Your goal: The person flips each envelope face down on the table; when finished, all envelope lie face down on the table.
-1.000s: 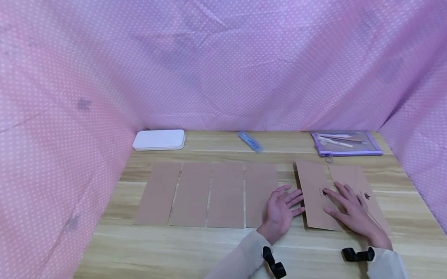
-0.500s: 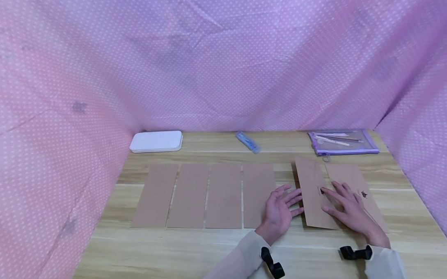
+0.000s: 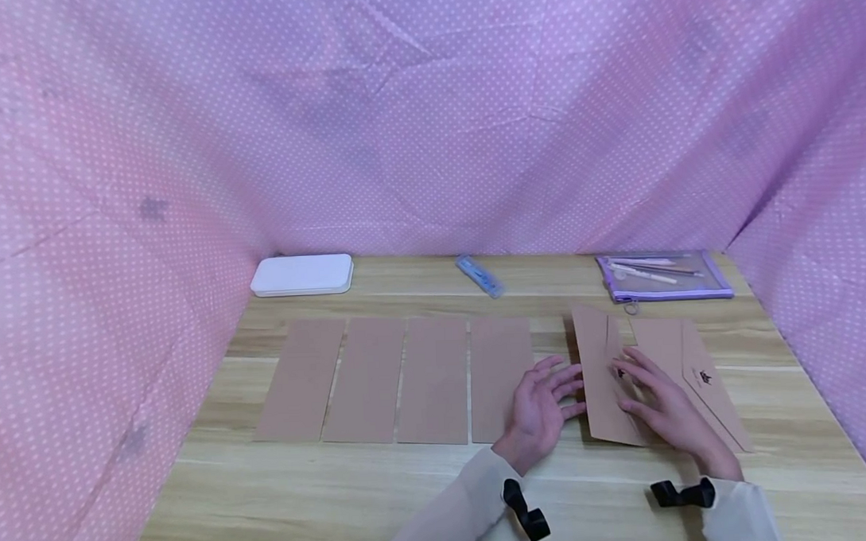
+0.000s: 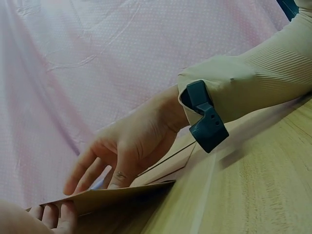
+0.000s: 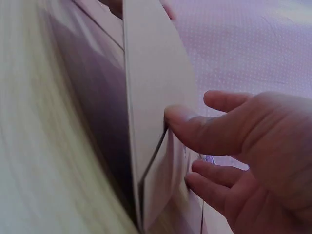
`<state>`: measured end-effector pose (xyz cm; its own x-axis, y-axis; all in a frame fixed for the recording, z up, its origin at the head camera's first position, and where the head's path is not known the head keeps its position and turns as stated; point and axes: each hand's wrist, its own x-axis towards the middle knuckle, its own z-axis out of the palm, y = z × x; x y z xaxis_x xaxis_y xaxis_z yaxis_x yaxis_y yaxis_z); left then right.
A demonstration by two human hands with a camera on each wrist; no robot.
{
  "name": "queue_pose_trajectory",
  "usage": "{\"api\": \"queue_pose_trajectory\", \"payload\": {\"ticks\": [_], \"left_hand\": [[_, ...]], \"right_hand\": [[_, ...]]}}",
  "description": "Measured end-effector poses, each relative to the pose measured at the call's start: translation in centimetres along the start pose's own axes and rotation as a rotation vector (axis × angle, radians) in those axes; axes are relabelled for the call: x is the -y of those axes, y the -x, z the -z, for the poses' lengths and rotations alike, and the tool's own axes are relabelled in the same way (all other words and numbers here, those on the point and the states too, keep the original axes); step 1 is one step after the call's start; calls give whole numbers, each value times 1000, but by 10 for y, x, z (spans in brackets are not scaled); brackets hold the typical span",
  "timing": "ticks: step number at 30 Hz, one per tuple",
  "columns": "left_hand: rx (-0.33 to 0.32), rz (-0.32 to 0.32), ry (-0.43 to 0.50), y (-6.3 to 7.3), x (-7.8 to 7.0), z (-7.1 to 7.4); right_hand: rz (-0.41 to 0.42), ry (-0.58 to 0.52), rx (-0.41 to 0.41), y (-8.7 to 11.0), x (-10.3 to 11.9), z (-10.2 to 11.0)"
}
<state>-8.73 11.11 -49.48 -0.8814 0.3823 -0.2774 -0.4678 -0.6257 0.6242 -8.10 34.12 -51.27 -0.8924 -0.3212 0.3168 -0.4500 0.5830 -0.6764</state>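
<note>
A brown paper envelope (image 3: 596, 392) with a small crown print stands tilted, its left side raised off the table, in the head view. My left hand (image 3: 540, 406), palm turned up, holds its fingers under that raised edge and supports it from below. With thumb and bent fingertips on the edges of the envelope's flap (image 5: 161, 187), my right hand (image 3: 670, 413) pinches the flap, which bulges slightly. Under the right wrist lies a second brown envelope (image 3: 693, 349) with the same crown print and a pointed flap. The left fingertips are partly hidden behind the tilted envelope.
Several plain brown envelopes (image 3: 437, 382) lie face down in a row to the left on the wooden table (image 3: 305, 498). Along the back are a white case (image 3: 302, 276), a blue packaged item (image 3: 479, 276) and a purple-edged pouch (image 3: 662, 277) of pens. Pink dotted cloth surrounds the table.
My right hand has shifted left, its fingers bending from flat on the envelope to the flap's edges. The flap's edge lines now show on both envelopes. My left hand has stayed nearly still.
</note>
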Motion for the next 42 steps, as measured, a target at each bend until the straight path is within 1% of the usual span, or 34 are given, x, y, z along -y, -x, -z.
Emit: {"api": "queue_pose_trajectory", "payload": {"ticks": [2, 4, 9, 13, 15, 17, 19, 24, 26, 32, 35, 38, 42], "left_hand": [[9, -6, 6, 0, -2, -1], [21, -14, 11, 0, -4, -2], [45, -38, 24, 1, -8, -5], [65, -49, 25, 2, -10, -8], [77, -53, 24, 3, -11, -10], [89, -59, 20, 4, -11, -11], [98, -67, 13, 5, -12, -12], [120, -87, -12, 6, -12, -13], [126, -88, -18, 6, -11, -13], [139, -71, -36, 6, -8, -14], [150, -68, -46, 6, -6, -15], [160, -61, -60, 6, -3, -14], [170, -39, -99, 5, 1, -12]], "right_hand": [[-10, -67, 10, -1, 3, -1], [-32, -158, 18, -1, 5, -3], [-69, -336, 17, -3, 10, -6], [-122, -435, 47, -4, 13, -6], [-155, -469, 72, -4, 16, -6], [-169, -493, 90, -5, 18, -7], [-156, -540, 100, -6, 21, -8], [-75, -698, 128, -7, 25, -10], [-66, -720, 141, -7, 26, -11], [-113, -691, 162, -6, 32, -10], [-152, -682, 162, -6, 36, -10], [-216, -698, 167, -6, 40, -9], [-258, -663, 127, -5, 41, -10]]}}
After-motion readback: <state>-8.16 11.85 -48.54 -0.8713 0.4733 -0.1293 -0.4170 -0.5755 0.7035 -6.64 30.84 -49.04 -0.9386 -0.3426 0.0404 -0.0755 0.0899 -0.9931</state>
